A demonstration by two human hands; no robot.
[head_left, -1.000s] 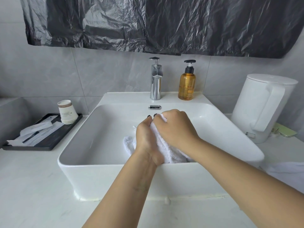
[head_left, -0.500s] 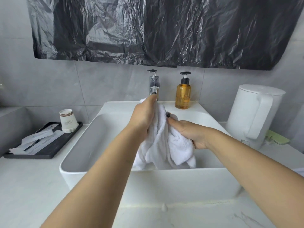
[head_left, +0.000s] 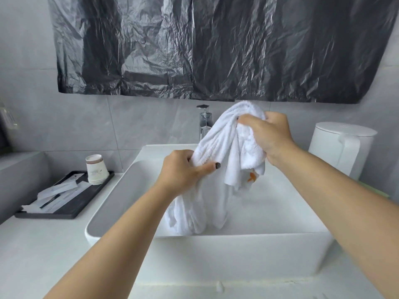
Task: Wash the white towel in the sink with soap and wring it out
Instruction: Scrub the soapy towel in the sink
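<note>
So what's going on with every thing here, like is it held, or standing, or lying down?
Towel: bunched, lifted above the sink, held by both hands, lower end hanging into the basin.
Left hand: grips the towel's lower part.
Right hand: grips the towel's top.
Sink: cannot tell if there is water in it.
Tap: no water seen running.
Paper cups: stacked upside down on the tray.
Kettle: upright, lid closed.

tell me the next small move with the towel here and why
Probably twist the hands opposite ways to wring it. The left hand and right hand each grip a bunched part of the white towel, which is lifted with its tail hanging into the sink.
</note>
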